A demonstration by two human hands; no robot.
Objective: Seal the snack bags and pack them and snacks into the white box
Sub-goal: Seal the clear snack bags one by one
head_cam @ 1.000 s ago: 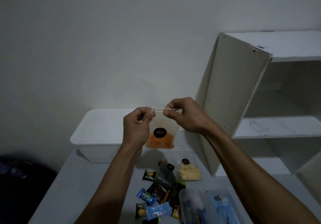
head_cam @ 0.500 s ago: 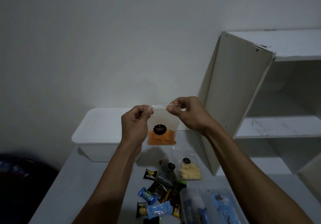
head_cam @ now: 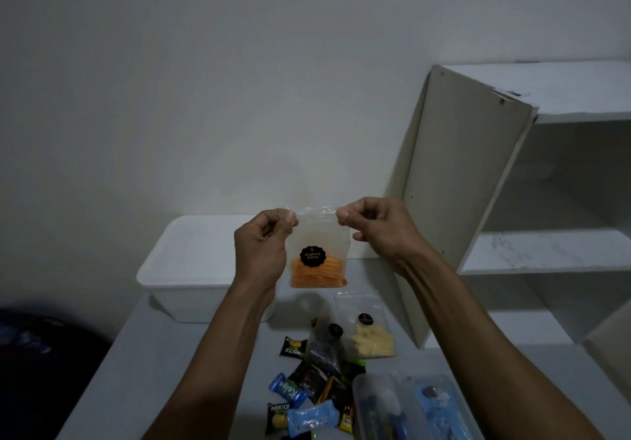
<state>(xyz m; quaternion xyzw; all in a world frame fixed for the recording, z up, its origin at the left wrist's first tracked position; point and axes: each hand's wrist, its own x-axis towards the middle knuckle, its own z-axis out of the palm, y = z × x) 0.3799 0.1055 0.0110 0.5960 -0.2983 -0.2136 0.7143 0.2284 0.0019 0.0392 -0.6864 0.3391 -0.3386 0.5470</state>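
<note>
I hold a clear zip bag of orange chips (head_cam: 318, 258) with a black round label up in front of me. My left hand (head_cam: 263, 252) pinches its top left corner and my right hand (head_cam: 375, 231) pinches its top right corner, along the zip strip. Behind the bag stands the white box (head_cam: 191, 269) on the table. On the table below lie a clear bag of pale yellow chips (head_cam: 370, 335), a bag of dark snacks (head_cam: 324, 351) and several small wrapped snacks (head_cam: 300, 395).
A white shelf unit (head_cam: 505, 207) stands at the right, its side panel close to my right hand. A clear plastic container (head_cam: 409, 409) with blue items sits at the table's near edge. A dark object (head_cam: 44, 347) lies left of the table.
My hands have lifted the orange chip bag slightly and moved apart along its top edge, the right hand sliding to the right corner.
</note>
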